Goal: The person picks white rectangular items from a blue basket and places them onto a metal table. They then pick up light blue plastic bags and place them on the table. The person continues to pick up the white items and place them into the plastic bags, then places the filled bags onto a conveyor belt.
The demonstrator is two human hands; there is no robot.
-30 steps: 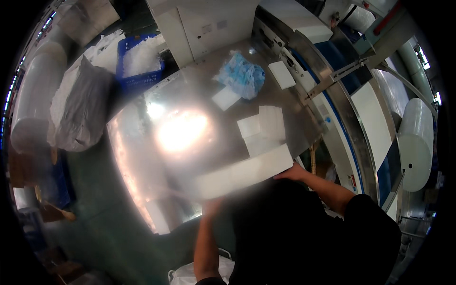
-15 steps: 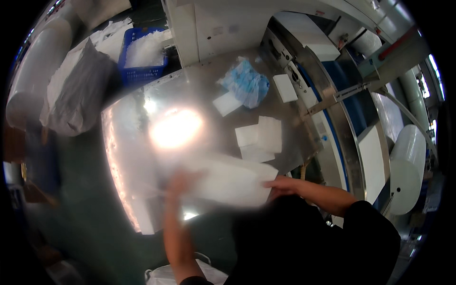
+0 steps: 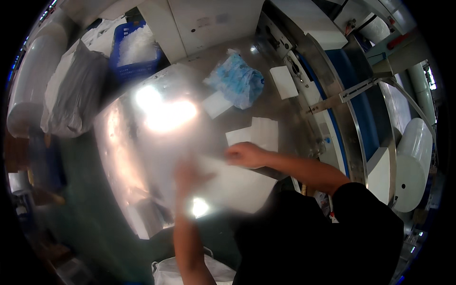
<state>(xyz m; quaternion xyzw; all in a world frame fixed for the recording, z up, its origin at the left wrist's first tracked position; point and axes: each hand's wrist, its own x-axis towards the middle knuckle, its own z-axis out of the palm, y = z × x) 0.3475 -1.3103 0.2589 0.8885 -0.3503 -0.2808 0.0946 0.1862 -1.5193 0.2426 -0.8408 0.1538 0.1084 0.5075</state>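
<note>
A stack of flat white sheets (image 3: 242, 190) lies at the near edge of the metal table, close to my body. My left hand (image 3: 190, 176) is at the stack's left end, smeared by motion and glare, so its grip does not show. Over the far edge of the stack is my right hand (image 3: 247, 155), its fingers curled closed; whatever they may hold is hidden. Just beyond it lie several loose white pieces (image 3: 264, 133). A crumpled blue-and-white plastic bag (image 3: 241, 81) rests farther back, partly over another white sheet (image 3: 216, 105).
The shiny metal table (image 3: 166, 142) reflects strong light. A conveyor with a blue belt (image 3: 361, 116) runs along the right. White scraps fill a blue basket (image 3: 135, 70) at the far left, near a large grey-white bag (image 3: 76, 92). A small white stack (image 3: 145, 218) sits at the table's left corner.
My right hand has left the stack's right end and moved left to its far edge. My left hand stays at the left end. The view has shifted slightly.
</note>
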